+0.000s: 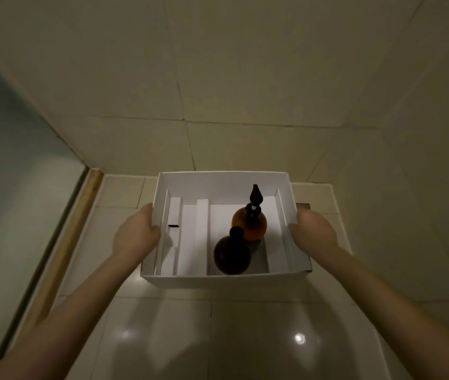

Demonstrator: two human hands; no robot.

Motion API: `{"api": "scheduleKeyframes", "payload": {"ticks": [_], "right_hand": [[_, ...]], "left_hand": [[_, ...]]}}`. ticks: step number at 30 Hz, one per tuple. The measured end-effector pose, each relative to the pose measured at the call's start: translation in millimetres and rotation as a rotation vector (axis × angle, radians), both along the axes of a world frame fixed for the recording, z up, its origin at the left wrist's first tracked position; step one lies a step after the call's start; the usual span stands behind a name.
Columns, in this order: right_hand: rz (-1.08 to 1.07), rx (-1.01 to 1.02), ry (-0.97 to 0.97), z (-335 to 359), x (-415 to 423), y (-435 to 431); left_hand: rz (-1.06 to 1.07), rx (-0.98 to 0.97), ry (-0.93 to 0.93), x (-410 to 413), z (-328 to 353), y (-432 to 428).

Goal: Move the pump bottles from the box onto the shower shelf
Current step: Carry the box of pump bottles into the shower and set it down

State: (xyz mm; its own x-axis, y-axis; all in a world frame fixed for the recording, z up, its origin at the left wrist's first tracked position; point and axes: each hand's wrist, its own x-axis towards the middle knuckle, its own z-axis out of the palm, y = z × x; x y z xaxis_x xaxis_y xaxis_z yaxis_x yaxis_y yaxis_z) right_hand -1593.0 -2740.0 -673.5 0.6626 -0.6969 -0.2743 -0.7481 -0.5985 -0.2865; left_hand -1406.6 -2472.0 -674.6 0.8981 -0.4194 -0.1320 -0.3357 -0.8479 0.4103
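Observation:
A white open cardboard box (pixel 217 279) is held over the tiled floor, in the corner of the shower. Two amber pump bottles stand upright in its right half. The farther bottle (pixel 250 224) has a black pump head pointing away from me. The nearer bottle (pixel 231 255) is darker and touches the first. My left hand (pixel 135 234) grips the box's left wall. My right hand (pixel 315 229) grips its right wall. White cardboard dividers fill the box's left half. No shelf is in view.
Beige tiled walls (pixel 245 78) meet the floor just behind the box. A glass panel (pixel 4 174) with a pale wooden strip (pixel 75 229) along its base runs down the left side. Glossy floor tiles (pixel 217 338) lie below the box. A small dark drain edge (pixel 303 206) shows behind my right hand.

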Motion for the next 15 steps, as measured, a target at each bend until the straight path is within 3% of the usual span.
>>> {"api": "scheduleKeyframes", "payload": {"ticks": [15], "right_hand": [[-0.055, 0.068, 0.035, -109, -22, 17]], "left_hand": [[-0.020, 0.083, 0.098, -15, -108, -5]]}}
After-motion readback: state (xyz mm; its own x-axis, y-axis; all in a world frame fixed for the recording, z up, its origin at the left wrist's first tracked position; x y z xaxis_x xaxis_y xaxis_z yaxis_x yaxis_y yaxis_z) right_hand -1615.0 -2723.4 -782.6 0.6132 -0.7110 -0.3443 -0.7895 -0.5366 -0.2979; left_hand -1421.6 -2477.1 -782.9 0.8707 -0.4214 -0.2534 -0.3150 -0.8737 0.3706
